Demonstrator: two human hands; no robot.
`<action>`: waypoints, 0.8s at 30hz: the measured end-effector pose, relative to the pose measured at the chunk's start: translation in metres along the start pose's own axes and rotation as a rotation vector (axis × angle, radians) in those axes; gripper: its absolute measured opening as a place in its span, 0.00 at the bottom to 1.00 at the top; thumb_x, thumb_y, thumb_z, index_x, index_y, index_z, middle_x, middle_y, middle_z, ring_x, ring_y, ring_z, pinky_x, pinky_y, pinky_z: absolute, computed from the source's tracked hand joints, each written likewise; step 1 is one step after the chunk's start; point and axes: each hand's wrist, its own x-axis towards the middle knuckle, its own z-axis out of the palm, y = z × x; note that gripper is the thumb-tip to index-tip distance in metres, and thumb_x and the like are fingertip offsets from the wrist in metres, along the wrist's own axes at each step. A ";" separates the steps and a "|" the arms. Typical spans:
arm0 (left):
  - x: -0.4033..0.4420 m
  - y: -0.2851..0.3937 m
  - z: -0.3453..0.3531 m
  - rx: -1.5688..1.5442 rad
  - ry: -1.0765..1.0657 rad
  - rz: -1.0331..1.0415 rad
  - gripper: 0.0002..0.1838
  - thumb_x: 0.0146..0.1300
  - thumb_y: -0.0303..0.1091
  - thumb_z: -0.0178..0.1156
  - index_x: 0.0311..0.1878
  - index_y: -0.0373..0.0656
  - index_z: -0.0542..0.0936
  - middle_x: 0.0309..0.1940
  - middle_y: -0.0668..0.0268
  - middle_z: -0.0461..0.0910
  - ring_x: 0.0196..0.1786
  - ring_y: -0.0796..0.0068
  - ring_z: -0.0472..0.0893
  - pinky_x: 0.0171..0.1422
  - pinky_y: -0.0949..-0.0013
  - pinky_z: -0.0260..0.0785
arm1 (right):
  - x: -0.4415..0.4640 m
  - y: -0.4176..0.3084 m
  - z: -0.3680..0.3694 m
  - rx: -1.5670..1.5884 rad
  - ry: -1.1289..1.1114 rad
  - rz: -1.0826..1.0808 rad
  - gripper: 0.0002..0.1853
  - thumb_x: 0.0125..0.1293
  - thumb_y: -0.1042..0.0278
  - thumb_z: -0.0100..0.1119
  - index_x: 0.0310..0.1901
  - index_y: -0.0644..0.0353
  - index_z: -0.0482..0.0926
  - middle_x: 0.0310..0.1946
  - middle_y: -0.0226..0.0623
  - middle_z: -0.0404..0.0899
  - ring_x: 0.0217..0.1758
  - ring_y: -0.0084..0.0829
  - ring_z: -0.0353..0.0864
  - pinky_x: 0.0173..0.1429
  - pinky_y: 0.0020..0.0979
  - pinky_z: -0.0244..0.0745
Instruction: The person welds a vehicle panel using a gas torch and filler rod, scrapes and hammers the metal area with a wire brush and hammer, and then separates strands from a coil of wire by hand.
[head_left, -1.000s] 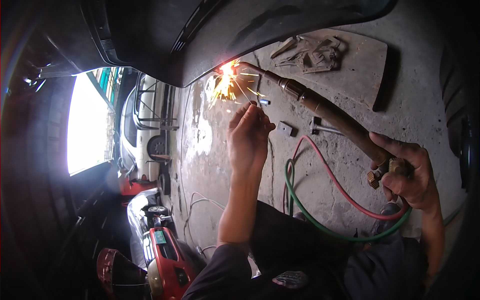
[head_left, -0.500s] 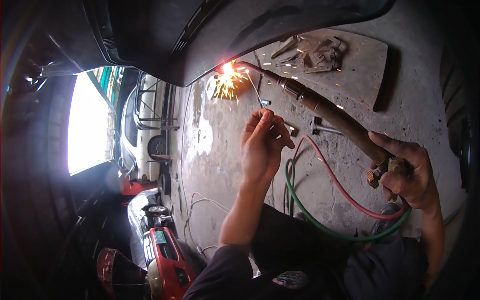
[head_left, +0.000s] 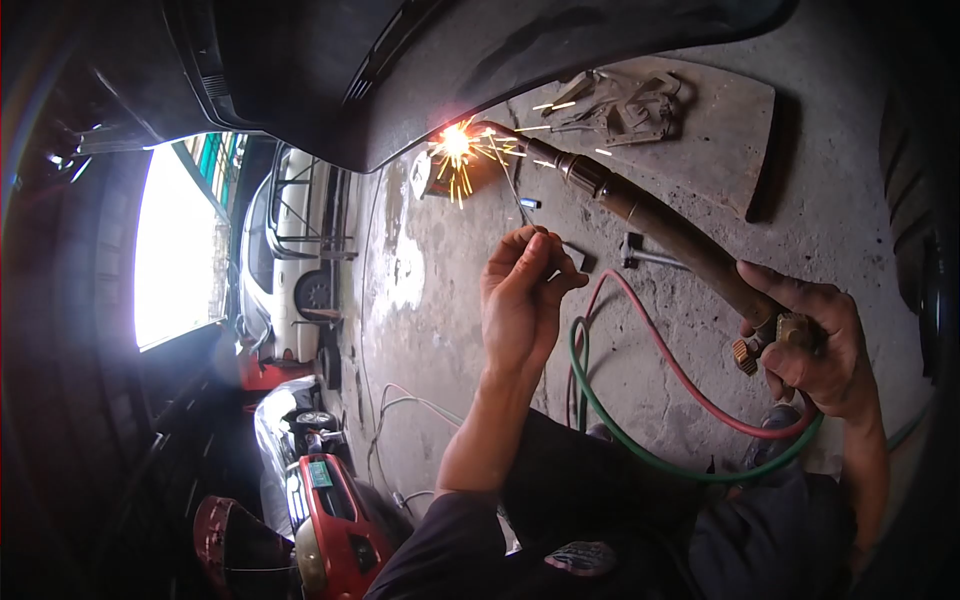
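Observation:
My right hand (head_left: 815, 335) is wrapped round the valve end of a gas welding torch (head_left: 685, 245). The torch's thin tip reaches up and left to the lower edge of a dark vehicle panel (head_left: 430, 90), where a bright flame (head_left: 457, 142) throws sparks. Between the fingertips of my left hand (head_left: 525, 285) is a thin filler rod (head_left: 512, 185), its far end close to the flame. A red hose (head_left: 665, 360) and a green hose (head_left: 625, 435) hang in a loop below my right hand.
On the concrete floor lie a flat board (head_left: 735, 120) with metal brackets (head_left: 630, 105) on it, a hammer-like tool (head_left: 650, 255) and a small blue-ended piece (head_left: 530, 203). A white vehicle (head_left: 295, 250) and a red car front (head_left: 345, 515) stand to the left.
The sparks have changed shape, with longer streaks now to the right. My left fingers have shifted slightly and drawn closer together. Torch and right hand look almost unmoved.

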 end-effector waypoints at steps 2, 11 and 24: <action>-0.001 0.001 0.000 -0.007 0.012 0.001 0.06 0.73 0.30 0.59 0.49 0.43 0.80 0.40 0.66 0.83 0.37 0.75 0.82 0.42 0.66 0.79 | 0.000 0.000 0.000 -0.007 0.003 -0.004 0.35 0.56 0.71 0.65 0.70 0.59 0.73 0.31 0.33 0.81 0.19 0.15 0.75 0.29 0.20 0.75; 0.001 0.003 -0.007 -0.021 -0.005 0.025 0.05 0.73 0.31 0.59 0.48 0.44 0.81 0.40 0.66 0.84 0.37 0.74 0.82 0.44 0.65 0.79 | -0.001 0.001 0.000 0.000 0.003 -0.002 0.36 0.56 0.71 0.66 0.70 0.59 0.73 0.33 0.34 0.82 0.21 0.15 0.76 0.30 0.20 0.75; 0.005 0.009 -0.009 -0.028 -0.047 0.078 0.07 0.74 0.32 0.56 0.48 0.43 0.82 0.42 0.64 0.84 0.40 0.71 0.83 0.48 0.64 0.77 | -0.003 0.001 -0.004 -0.019 0.006 0.017 0.37 0.53 0.71 0.65 0.69 0.59 0.74 0.33 0.34 0.82 0.23 0.16 0.78 0.32 0.21 0.76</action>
